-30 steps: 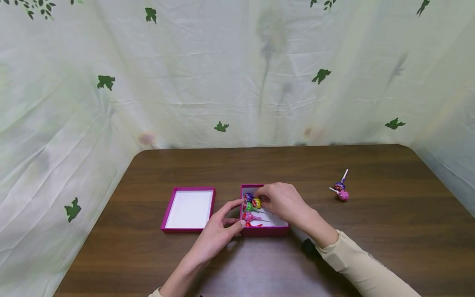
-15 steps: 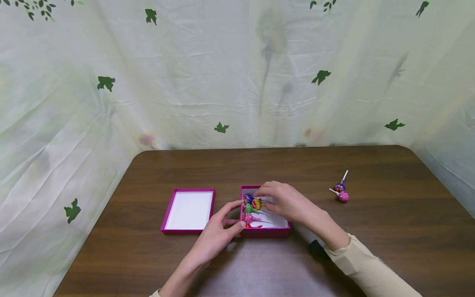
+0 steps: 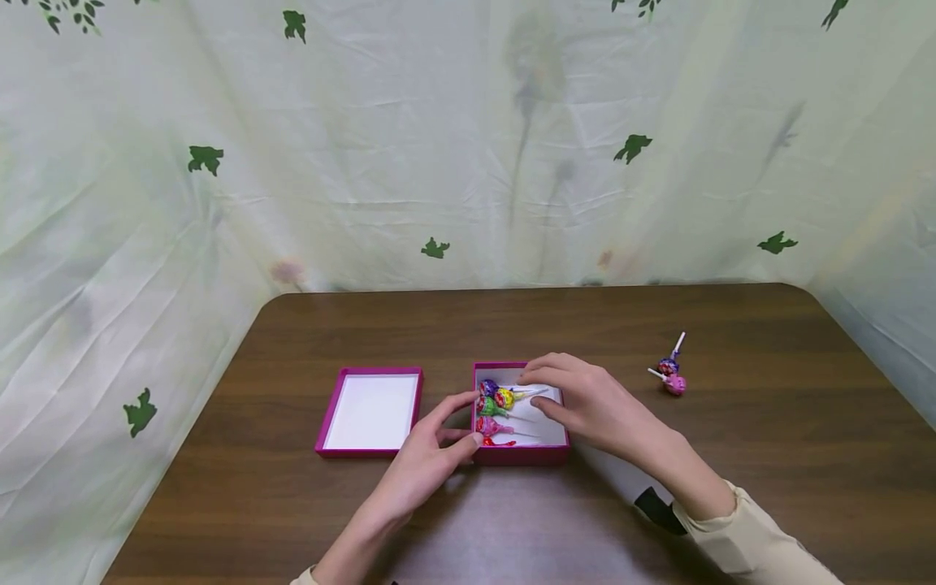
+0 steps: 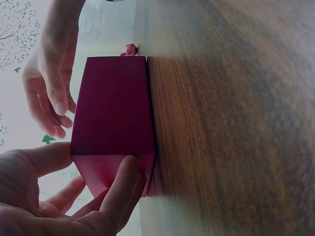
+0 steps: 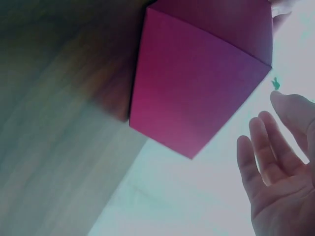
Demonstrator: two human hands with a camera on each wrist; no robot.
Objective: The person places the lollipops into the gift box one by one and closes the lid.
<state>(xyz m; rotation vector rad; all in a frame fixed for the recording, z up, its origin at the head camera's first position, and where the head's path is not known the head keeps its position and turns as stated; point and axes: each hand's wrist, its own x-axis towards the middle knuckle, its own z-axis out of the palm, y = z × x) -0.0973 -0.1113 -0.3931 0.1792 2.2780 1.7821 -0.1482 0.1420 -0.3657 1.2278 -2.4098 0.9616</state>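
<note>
A magenta box (image 3: 521, 457) stands uncovered on the table. Along its left inside wall lie several wrapped lollipops: a blue one (image 3: 488, 388), a yellow one (image 3: 504, 398), a green one (image 3: 488, 407), a pink one (image 3: 492, 426) and a red one partly hidden at the near wall. Their white sticks point right. My left hand (image 3: 430, 457) rests its fingers and thumb against the box's left side and near corner, as the left wrist view shows too. Over the right part of the box, my right hand (image 3: 595, 402) holds nothing, fingers and thumb spread apart.
Left of the box lies the magenta lid (image 3: 371, 412), white inside facing up. Toward the right, a purple-blue lollipop (image 3: 669, 366) and a pink lollipop (image 3: 676, 384) lie touching on the brown table (image 3: 768, 455). Behind the table hangs a pale leaf-patterned curtain (image 3: 351, 187).
My right hand has let go of the yellow lollipop, which stays in the box, and has drawn back to the right with its fingers parting. The left hand has kept its place.
</note>
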